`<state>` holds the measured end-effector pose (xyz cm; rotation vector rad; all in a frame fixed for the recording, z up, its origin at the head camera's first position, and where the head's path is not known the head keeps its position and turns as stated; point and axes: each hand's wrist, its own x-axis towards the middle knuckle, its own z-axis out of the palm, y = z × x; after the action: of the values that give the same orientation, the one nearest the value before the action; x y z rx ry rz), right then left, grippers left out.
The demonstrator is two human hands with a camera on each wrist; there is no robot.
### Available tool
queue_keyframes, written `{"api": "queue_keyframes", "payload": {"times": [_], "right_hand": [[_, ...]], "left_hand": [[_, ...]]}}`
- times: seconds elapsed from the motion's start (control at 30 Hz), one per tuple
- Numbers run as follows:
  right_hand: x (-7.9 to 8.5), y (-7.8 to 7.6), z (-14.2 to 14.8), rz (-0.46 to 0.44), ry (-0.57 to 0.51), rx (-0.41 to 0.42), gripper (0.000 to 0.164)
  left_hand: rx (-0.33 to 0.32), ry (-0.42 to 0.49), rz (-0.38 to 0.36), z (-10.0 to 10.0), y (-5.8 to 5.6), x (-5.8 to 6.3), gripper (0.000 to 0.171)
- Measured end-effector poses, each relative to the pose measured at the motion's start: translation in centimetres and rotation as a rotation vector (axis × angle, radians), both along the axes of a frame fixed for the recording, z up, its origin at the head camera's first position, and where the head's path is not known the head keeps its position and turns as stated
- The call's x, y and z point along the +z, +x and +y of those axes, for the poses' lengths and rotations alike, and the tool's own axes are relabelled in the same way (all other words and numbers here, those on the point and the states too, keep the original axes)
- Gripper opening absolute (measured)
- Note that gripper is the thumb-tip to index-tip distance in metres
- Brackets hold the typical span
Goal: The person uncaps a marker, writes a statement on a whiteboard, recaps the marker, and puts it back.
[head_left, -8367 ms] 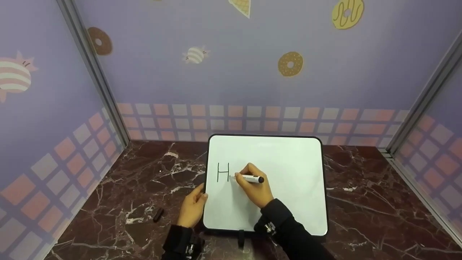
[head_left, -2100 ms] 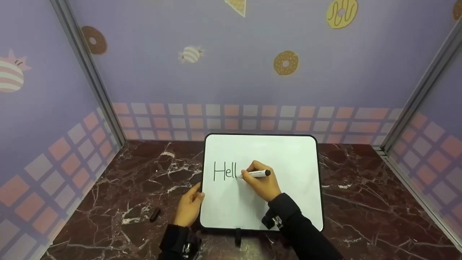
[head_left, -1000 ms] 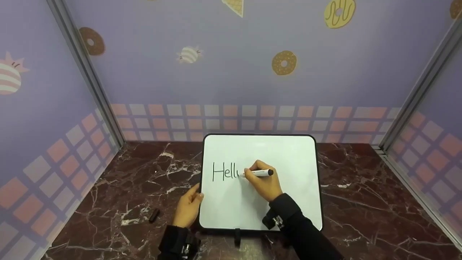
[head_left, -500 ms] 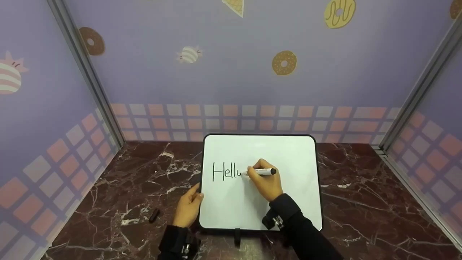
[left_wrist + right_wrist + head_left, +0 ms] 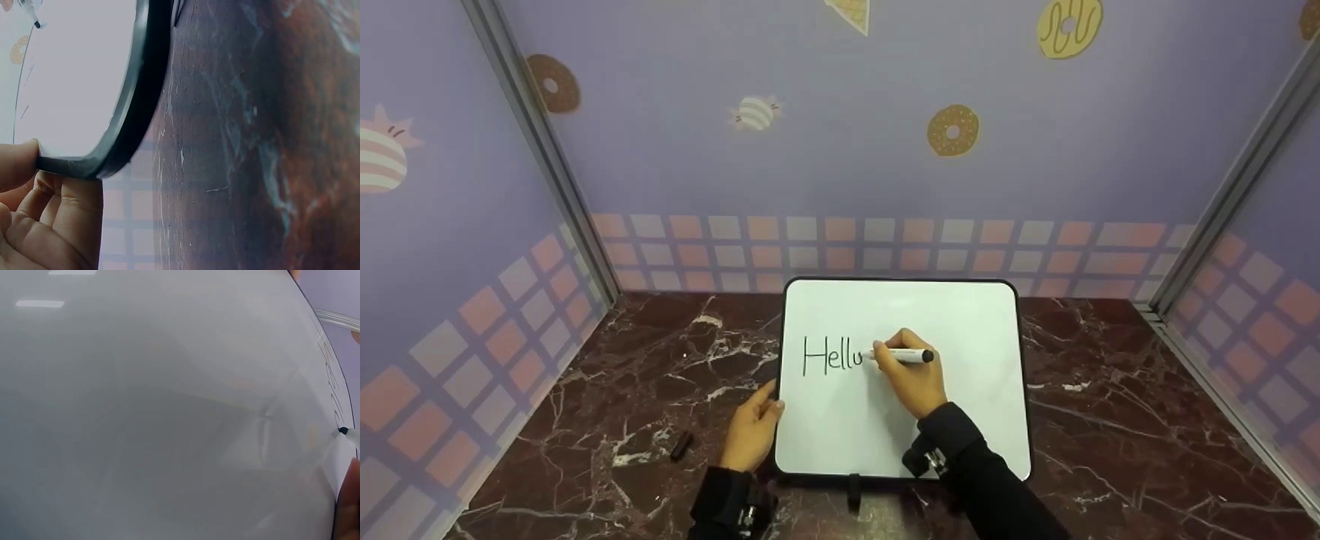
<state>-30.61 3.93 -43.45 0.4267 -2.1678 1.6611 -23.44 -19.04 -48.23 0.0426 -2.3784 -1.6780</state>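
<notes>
A whiteboard (image 5: 900,435) with a black frame leans back on the marble table. At its left edge, my left hand (image 5: 751,429) grips the frame; in the left wrist view the thumb (image 5: 19,163) lies on the front and the curled fingers are behind. My right hand (image 5: 915,379) pinches a white marker (image 5: 911,355) with a black end. "Hell" and a further rounded, open-topped letter stand in dark handwriting (image 5: 832,355). In the right wrist view the marker's dark tip (image 5: 343,431) is at the last letter, seemingly touching the board.
A small dark oblong piece (image 5: 681,446) lies on the marble tabletop (image 5: 607,390) left of my left hand. A black tab (image 5: 854,491) sticks out below the board's lower edge. Behind stands a purple wall (image 5: 840,172) with printed sweets; side panels flank the table.
From a lone "H", the writing has grown by several letters. My right hand has shifted right with the marker; in the last half second it rises slightly along the final letter. The left hand keeps its grip.
</notes>
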Motion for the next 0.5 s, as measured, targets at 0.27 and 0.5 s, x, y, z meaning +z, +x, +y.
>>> {"api": "queue_keyframes", "payload": {"times": [0.27,0.5], "right_hand": [[0.1,0.1,-0.2,-0.049,-0.001,0.016,0.018],[0.45,0.41,-0.33,-0.067,0.021,0.012,0.02]], "left_hand": [[-0.01,-0.003,-0.001,-0.01,0.05,-0.05,0.044],[-0.003,0.006,-0.001,0.02,0.05,0.0,0.044]]}}
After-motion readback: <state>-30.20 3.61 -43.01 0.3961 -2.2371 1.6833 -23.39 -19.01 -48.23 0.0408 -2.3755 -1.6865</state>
